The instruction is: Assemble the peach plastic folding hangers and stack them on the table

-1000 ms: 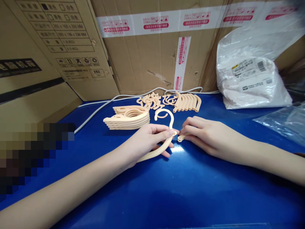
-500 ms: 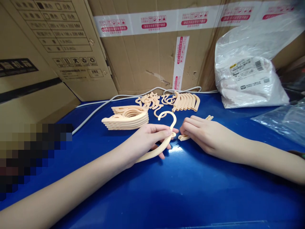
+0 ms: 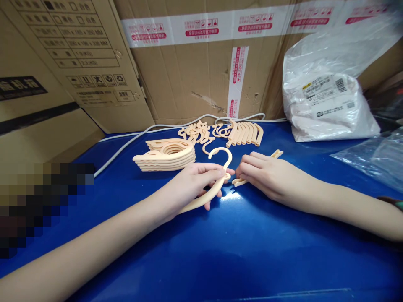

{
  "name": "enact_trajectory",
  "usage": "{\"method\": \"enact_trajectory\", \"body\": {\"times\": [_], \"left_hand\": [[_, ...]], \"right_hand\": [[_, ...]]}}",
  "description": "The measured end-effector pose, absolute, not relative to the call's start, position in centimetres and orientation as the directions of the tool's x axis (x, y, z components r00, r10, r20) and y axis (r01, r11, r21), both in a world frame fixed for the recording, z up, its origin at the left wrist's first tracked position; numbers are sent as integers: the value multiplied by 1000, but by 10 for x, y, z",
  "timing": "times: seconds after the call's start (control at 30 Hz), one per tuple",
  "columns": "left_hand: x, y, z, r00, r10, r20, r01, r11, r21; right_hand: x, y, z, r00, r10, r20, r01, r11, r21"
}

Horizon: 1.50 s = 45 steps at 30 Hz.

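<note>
My left hand (image 3: pixel 201 180) is closed on a cream plastic hanger piece (image 3: pixel 201 202), made of one curved arm with a hook (image 3: pixel 227 156) rising from its end. The thumb presses where hook and arm meet. Just to the right, my right hand (image 3: pixel 262 174) is closed around a second cream hanger arm (image 3: pixel 277 154), whose two ends poke out past the fingers; its middle is hidden under the hand. A small gap separates the two pieces.
Behind my left hand lies a stack of cream hanger arms (image 3: pixel 166 161). Farther back are a pile of loose hooks (image 3: pixel 197 132) and a row of curved arms (image 3: pixel 247 134). A white cable (image 3: pixel 126 149), cardboard boxes (image 3: pixel 201 75) and a plastic bag (image 3: pixel 330 105) border the blue table (image 3: pixel 220 260).
My right hand has shifted slightly left with its hanger arm, nearer the piece in my left hand. The left hand stays almost in place.
</note>
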<state>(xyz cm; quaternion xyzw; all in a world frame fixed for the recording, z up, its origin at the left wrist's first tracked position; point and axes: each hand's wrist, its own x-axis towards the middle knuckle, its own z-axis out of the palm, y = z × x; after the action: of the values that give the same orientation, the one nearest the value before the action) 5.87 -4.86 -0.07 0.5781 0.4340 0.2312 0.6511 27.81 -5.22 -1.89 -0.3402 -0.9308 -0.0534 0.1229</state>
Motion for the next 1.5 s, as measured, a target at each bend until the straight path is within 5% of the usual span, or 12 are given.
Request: {"method": "enact_trajectory", "body": {"times": [0.7, 1.13, 1.5], "left_hand": [[59, -49, -1, 508, 816, -277, 200, 201, 959], [61, -48, -3, 512, 817, -263, 140, 223, 965], [57, -47, -6, 501, 831, -240, 181, 171, 969]], "right_hand": [[274, -57, -9, -683, 722, 111, 694, 689, -210], [274, -58, -12, -691, 703, 171, 692, 711, -124], [273, -57, -10, -582, 812, 30, 805, 582, -114]]}}
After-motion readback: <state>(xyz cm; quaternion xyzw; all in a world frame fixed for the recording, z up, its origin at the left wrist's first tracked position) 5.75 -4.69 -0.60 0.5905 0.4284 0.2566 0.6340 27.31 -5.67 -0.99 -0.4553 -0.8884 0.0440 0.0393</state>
